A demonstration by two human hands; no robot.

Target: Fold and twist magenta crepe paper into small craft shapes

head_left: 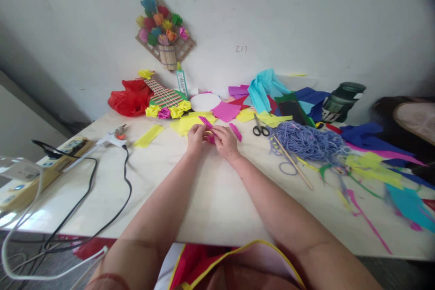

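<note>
My left hand (196,137) and my right hand (224,139) meet over the middle of the table. Between their fingers is a folded strip of magenta crepe paper (205,121), one end poking up and more of it showing below the fingertips. Both hands are closed on it. Just right of my right hand lies another folded magenta paper piece (235,132). Behind the hands are yellow paper sheets (195,120) and a pink paper square (226,111). Black-handled scissors (260,129) lie farther right.
A glue gun (113,138) and a power strip (64,156) with cords lie left. Tangled purple yarn (307,140), a wooden stick (292,163) and a dark green jar (343,102) are right. A paper-flower basket (166,31) hangs on the wall above a glue bottle (182,81).
</note>
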